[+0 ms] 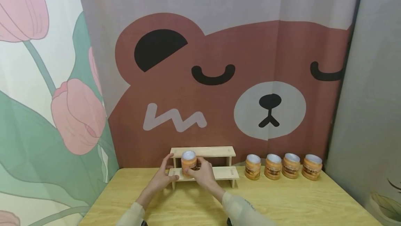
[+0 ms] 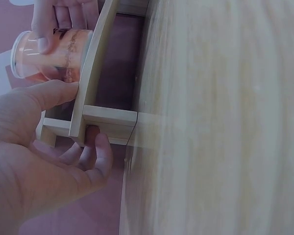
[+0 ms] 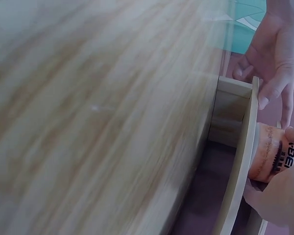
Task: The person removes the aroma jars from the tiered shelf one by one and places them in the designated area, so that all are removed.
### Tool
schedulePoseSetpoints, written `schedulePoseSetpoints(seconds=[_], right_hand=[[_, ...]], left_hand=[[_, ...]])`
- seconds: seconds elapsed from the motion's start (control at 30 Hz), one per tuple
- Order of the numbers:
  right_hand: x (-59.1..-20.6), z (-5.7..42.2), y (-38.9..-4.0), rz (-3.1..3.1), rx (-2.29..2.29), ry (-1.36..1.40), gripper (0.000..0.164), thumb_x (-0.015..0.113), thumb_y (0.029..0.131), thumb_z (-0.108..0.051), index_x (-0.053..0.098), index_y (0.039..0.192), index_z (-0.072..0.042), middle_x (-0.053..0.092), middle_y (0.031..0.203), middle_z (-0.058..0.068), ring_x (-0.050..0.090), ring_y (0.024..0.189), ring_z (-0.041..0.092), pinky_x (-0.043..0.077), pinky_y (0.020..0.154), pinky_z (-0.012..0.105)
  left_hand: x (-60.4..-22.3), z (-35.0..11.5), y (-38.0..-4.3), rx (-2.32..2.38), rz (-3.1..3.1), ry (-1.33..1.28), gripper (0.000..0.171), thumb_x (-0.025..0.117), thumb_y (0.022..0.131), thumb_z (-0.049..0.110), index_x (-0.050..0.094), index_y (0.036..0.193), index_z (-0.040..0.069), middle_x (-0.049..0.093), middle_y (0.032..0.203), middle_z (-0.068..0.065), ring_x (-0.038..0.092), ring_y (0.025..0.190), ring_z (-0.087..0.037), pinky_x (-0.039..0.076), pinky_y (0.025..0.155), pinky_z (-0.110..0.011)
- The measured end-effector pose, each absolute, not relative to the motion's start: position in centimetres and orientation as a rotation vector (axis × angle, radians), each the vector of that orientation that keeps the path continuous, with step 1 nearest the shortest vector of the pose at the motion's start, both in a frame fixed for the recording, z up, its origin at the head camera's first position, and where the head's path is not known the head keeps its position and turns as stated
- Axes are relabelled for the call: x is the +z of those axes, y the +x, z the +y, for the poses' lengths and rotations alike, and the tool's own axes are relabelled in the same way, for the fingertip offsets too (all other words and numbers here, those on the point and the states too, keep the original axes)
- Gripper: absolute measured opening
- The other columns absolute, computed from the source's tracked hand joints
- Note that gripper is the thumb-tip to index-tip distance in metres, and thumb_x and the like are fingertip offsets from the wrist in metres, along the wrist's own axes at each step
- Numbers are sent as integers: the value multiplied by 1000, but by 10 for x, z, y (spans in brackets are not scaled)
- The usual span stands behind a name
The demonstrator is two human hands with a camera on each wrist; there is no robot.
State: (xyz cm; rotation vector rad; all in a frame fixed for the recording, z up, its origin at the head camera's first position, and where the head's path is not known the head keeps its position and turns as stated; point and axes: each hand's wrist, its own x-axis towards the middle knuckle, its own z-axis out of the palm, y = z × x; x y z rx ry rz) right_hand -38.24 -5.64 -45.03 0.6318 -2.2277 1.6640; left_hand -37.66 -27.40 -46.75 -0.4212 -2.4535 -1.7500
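Right hand [image 1: 203, 173]: our grip is curled round an orange jar [image 1: 189, 164] with a silver lid, which stands upright on the lower step of a small wooden two-step rack [image 1: 219, 152]. Left hand [image 1: 161, 177]: our grip lies on the rack's left end, thumb on the edge of the lower step and fingers loosely bent beneath it, just beside the jar.

Rack: at the back of the tabletop [image 1: 282, 201], close against a bear-print curtain [image 1: 250, 62]. Its raised upper step stands right behind the jar.

Further stock: four matching orange jars [image 1: 283, 166] in a row on the tabletop to the rack's right, upright, close together, well apart from our hands.

Left: a tulip-print curtain [image 1: 47, 97].

Left wrist view: our left fingers [image 2: 100, 156] tucked under the lower step by the rack's leg, a detail that the head view hides; the jar [image 2: 49, 54] shows on its side, pinched by our right fingertips.

Right wrist view: the jar's label [image 3: 274, 154] behind the step's edge; our left hand [image 3: 277, 54] at the rack's far end. The four spare jars show only in the head view.
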Motion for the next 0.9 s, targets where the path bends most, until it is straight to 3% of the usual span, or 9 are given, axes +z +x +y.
schedulePoseSetpoints(seconds=[0.2,0.4,0.67,0.9], right_hand=[[-449,-50,-380,-2239,1669,649,53,88,82,-16,64,127,0,69,110,7,67,101,26,56,80,31],[-444,-37,-376,-2253,1622,682,53,88,83,-17,64,127,-2,69,109,5,66,101,24,56,80,29],[-438,-9,-368,-2257,1582,601,55,88,78,-14,65,126,-2,68,105,5,64,96,21,57,78,30],[-434,17,-363,-2279,1556,571,58,87,78,-14,63,130,-3,68,110,6,64,101,22,56,80,30]], left_hand=[[-468,-273,-375,-1748,-2452,-422,100,77,89,3,15,163,26,30,148,-38,45,125,-56,53,84,-48],[-464,-273,-374,-1777,-2435,-408,100,77,88,1,16,163,26,32,147,-38,53,116,-52,53,81,-49],[-464,-272,-375,-1793,-2428,-416,100,78,88,1,16,162,27,32,148,-37,52,118,-54,53,81,-48],[-463,-274,-375,-1802,-2449,-367,98,77,90,2,18,162,32,31,150,-34,57,114,-45,53,81,-45]])
